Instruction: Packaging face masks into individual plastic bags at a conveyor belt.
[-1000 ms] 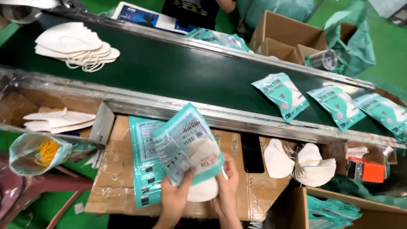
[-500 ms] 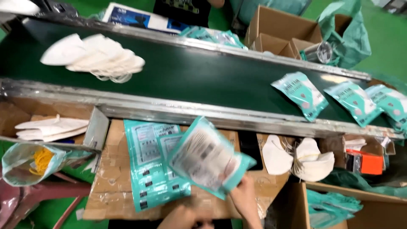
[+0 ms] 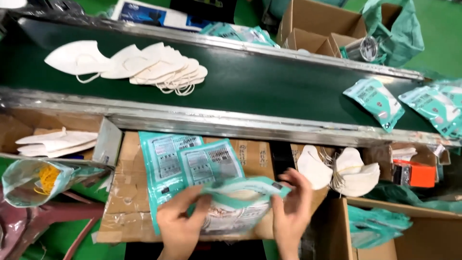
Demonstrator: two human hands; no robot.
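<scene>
Left hand (image 3: 180, 226) and right hand (image 3: 291, 212) grip a teal mask pouch (image 3: 238, 204) by its ends — held at 6 o'clock over the cardboard worktop (image 3: 127, 192); empty pouches (image 3: 190, 163) lie at 10 o'clock of it.

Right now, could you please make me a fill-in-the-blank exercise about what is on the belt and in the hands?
1. Both hands, left hand and right hand, hold one teal ____.
2. The white masks on the belt lie in a fanned ____.
3. The flat pouches lie on a ____ box.
4. The packed pouches on the belt lie at its ____ end.

Missing words: pouch; pile; cardboard; right
</scene>
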